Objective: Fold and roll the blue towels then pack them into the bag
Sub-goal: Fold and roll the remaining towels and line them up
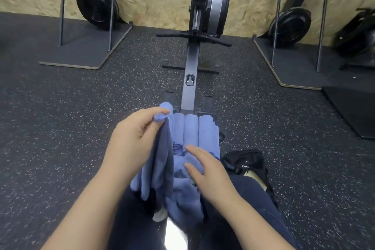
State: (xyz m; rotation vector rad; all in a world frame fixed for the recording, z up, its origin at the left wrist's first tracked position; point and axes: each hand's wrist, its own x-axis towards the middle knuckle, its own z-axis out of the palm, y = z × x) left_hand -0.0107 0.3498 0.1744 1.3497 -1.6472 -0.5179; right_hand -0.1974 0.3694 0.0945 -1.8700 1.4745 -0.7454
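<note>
Blue towel [162, 160]: soft, light, limp; left hand [134, 138] pinched its top corner, right hand [205, 170] hovered open, fingers relaxed.

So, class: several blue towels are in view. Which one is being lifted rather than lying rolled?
The hanging towel, pinched at its top corner by the left hand. It dangles unrolled, while the rolled towels lie side by side beyond it.

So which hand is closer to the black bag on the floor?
Right. The right hand hovers open over the towel pile, just left of the black bag. The left hand pinches a hanging towel farther left.
</note>
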